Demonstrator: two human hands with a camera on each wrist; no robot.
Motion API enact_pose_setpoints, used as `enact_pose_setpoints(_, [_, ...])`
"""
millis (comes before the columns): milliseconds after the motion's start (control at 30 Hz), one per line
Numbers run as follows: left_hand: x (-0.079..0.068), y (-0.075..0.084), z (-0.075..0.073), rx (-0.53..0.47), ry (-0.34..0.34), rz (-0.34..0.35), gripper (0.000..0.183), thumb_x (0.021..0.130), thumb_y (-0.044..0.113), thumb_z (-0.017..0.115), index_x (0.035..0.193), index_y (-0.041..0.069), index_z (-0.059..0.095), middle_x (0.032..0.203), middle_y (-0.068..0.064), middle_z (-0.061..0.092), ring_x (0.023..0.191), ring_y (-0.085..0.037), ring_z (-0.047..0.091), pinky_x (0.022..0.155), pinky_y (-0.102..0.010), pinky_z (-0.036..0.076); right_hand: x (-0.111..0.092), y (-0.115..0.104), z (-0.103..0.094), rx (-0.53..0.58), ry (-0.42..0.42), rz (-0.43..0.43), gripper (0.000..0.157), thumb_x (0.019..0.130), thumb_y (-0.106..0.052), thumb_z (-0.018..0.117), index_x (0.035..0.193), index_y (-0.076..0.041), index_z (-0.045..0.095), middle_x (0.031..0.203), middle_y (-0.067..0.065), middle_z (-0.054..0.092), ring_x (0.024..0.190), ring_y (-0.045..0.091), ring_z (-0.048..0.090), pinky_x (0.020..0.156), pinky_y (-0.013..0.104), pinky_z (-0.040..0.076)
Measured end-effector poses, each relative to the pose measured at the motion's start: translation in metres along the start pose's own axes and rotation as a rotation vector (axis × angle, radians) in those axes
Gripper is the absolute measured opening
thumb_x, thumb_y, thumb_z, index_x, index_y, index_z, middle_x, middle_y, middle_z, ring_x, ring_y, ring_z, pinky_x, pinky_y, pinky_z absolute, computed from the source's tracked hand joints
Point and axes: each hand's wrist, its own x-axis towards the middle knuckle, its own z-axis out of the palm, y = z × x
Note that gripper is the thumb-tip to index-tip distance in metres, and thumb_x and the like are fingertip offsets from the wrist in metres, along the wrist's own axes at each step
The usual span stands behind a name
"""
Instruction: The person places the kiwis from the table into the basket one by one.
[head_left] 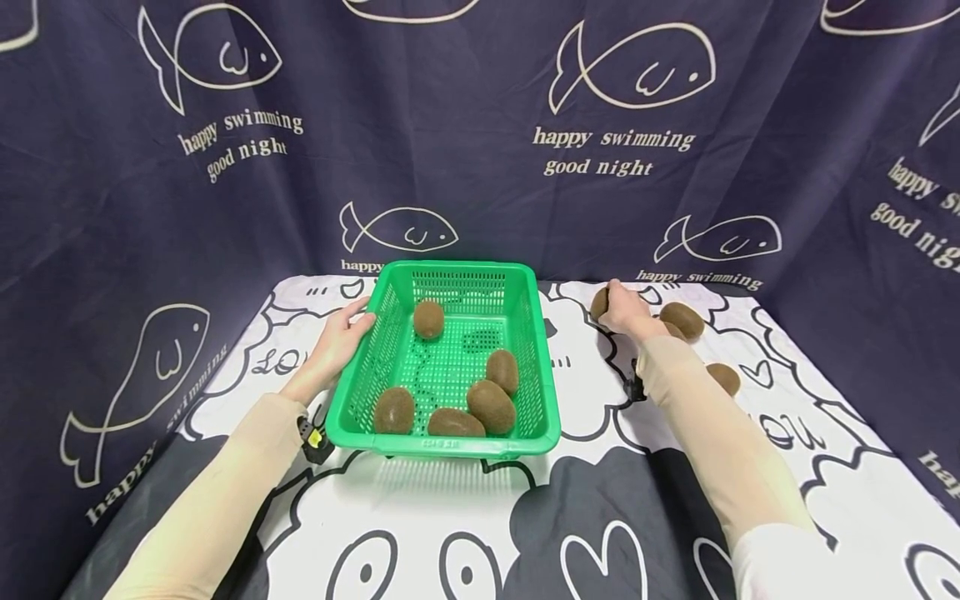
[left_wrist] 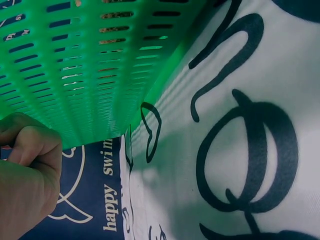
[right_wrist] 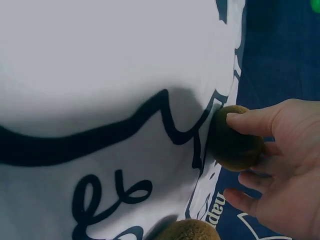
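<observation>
A green perforated plastic basket [head_left: 448, 447] stands on the patterned cloth, with several brown fuzzy kiwis in it. One kiwi [head_left: 428, 319] lies toward its far left; others, such as this kiwi [head_left: 491, 406], lie along the near side and right. My left hand [head_left: 341, 337] grips the basket's left rim, its fingers bent at the edge in the left wrist view. Off to the right of the basket, my right hand [head_left: 628, 313] holds a kiwi [right_wrist: 232, 145] between thumb and fingers, close over the cloth. The two lower fingers stand away from the fruit.
Beside my right forearm lie more loose kiwis: a large kiwi [head_left: 682, 320], one partly behind the wrist, and another kiwi [head_left: 723, 377] nearer. A dark blue curtain [head_left: 480, 125] with fish drawings hangs behind the table. The white and black cloth [head_left: 600, 417] covers the tabletop.
</observation>
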Motion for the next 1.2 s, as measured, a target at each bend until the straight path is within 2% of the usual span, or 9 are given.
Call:
enact_pose_setpoints(133, [0.0, -0.001, 0.001, -0.012, -0.007, 0.002, 0.053, 0.104, 0.026, 0.041, 0.153, 0.016, 0.027, 0.125, -0.032, 0.056, 0.091, -0.029, 0.07, 0.075, -0.038, 0.064, -0.002, 0.0, 0.002, -0.026, 0.04, -0.002, 0.063, 0.078, -0.011, 0.067, 0.129, 0.013, 0.039, 0.128, 0.039, 0.041, 0.115, 0.057, 0.046, 0.094, 0.066, 0.045])
enact_pose_setpoints(267, [-0.001, 0.001, 0.001, -0.033, -0.016, -0.001, 0.053, 0.103, 0.025, 0.041, 0.153, 0.016, 0.027, 0.125, -0.033, 0.055, 0.089, -0.028, 0.07, 0.078, -0.042, 0.063, -0.004, 0.001, 0.003, -0.018, 0.04, 0.003, 0.063, 0.078, -0.014, 0.072, 0.126, 0.015, 0.042, 0.127, 0.041, 0.035, 0.112, 0.057, 0.046, 0.094, 0.065, 0.046])
enact_pose_setpoints(500, [-0.012, 0.018, 0.002, -0.06, -0.038, -0.026, 0.053, 0.103, 0.017, 0.039, 0.154, 0.009, 0.024, 0.128, -0.037, 0.052, 0.084, -0.022, 0.07, 0.087, -0.053, 0.058, -0.004, 0.004, 0.005, -0.071, 0.029, -0.015, 0.07, 0.081, -0.02, 0.073, 0.129, 0.017, 0.038, 0.126, 0.042, 0.039, 0.115, 0.058, 0.044, 0.097, 0.065, 0.044])
enact_pose_setpoints(600, [-0.009, 0.013, 0.003, -0.052, -0.04, -0.004, 0.054, 0.104, 0.02, 0.039, 0.153, 0.007, 0.023, 0.127, -0.037, 0.052, 0.084, -0.021, 0.07, 0.084, -0.049, 0.06, -0.002, 0.006, 0.006, -0.104, 0.043, -0.019, 0.07, 0.081, -0.022, 0.072, 0.129, 0.017, 0.038, 0.125, 0.042, 0.042, 0.116, 0.058, 0.043, 0.097, 0.066, 0.044])
enact_pose_setpoints(733, [-0.002, 0.003, 0.001, -0.021, -0.021, 0.018, 0.054, 0.104, 0.023, 0.04, 0.153, 0.008, 0.025, 0.126, -0.035, 0.054, 0.081, -0.018, 0.07, 0.075, -0.039, 0.064, 0.001, 0.005, 0.007, -0.075, 0.077, -0.034, 0.07, 0.078, -0.023, 0.074, 0.127, 0.014, 0.042, 0.126, 0.039, 0.044, 0.116, 0.057, 0.044, 0.097, 0.066, 0.044])
enact_pose_setpoints(933, [-0.001, 0.001, -0.001, 0.02, 0.005, 0.007, 0.054, 0.103, 0.028, 0.041, 0.154, 0.015, 0.025, 0.126, -0.031, 0.055, 0.074, -0.01, 0.067, 0.07, -0.032, 0.064, -0.001, -0.002, 0.003, -0.022, 0.131, -0.076, 0.072, 0.075, -0.026, 0.077, 0.127, 0.011, 0.043, 0.123, 0.035, 0.046, 0.11, 0.054, 0.049, 0.094, 0.064, 0.046])
enact_pose_setpoints(1200, [-0.002, -0.001, -0.001, 0.028, 0.013, 0.015, 0.054, 0.103, 0.026, 0.041, 0.153, 0.013, 0.027, 0.122, -0.033, 0.057, 0.083, -0.024, 0.07, 0.071, -0.035, 0.064, -0.007, -0.008, -0.007, 0.021, 0.183, -0.118, 0.079, 0.073, -0.025, 0.078, 0.134, 0.008, 0.042, 0.125, 0.033, 0.046, 0.106, 0.051, 0.053, 0.091, 0.061, 0.048])
